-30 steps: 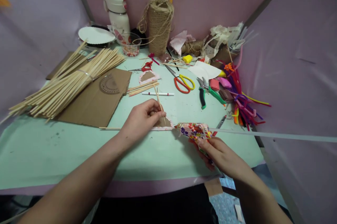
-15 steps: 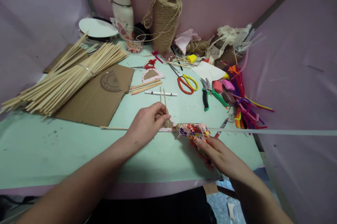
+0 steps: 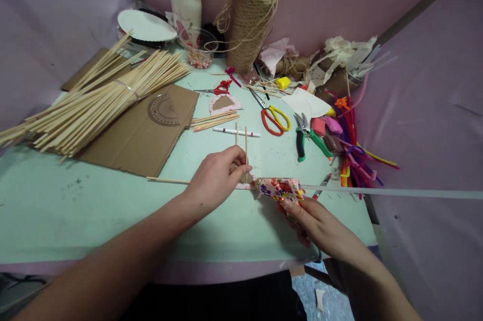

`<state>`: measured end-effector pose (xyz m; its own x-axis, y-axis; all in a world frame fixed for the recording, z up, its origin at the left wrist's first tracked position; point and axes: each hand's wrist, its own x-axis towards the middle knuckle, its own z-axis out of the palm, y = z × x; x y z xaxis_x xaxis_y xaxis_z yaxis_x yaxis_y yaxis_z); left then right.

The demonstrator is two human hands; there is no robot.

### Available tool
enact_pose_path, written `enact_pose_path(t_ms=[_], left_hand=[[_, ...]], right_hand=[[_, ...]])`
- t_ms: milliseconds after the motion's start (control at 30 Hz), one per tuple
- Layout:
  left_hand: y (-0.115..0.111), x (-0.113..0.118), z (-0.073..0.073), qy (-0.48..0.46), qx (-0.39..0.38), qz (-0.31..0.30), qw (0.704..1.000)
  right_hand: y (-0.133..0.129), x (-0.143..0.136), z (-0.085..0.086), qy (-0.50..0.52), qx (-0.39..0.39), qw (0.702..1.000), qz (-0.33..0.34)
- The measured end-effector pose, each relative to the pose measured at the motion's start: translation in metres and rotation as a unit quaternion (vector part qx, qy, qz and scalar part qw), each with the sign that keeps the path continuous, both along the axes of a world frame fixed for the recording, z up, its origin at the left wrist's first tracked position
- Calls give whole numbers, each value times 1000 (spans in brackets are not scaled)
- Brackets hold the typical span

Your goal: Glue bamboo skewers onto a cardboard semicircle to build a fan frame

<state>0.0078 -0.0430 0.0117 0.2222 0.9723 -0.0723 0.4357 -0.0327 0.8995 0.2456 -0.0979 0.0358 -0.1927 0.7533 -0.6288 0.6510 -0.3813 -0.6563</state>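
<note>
Glue gun (image 3: pixel 279 188): patterned, grasped in the wrapped fingers of the right hand (image 3: pixel 311 215), nozzle near the cardboard piece's right end.
Translucent rod (image 3: pixel 377 191): long, running rightward from the gun's back.
Left hand (image 3: pixel 219 175): thumb and fingertips pinching 1 thin wooden stick (image 3: pixel 246 145); a 2nd shows just beside it.
Cardboard piece (image 3: pixel 245 186): pink-edged, on the green table (image 3: pixel 113 205), partly hidden by the left hand.

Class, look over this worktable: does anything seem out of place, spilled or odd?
The tall twine spool looks untidy, its loops sagging loosely toward the clear cup. The pruning shears lie with handles splayed, seemingly left open. No spill shows.
</note>
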Motion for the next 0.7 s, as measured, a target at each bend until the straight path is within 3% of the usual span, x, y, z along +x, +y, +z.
enact_pose_path(t_ms=[700], left_hand=[[0,0,0,7,7,-1,1000]], right_hand=[[4,-4,8,-34,4,999,40]])
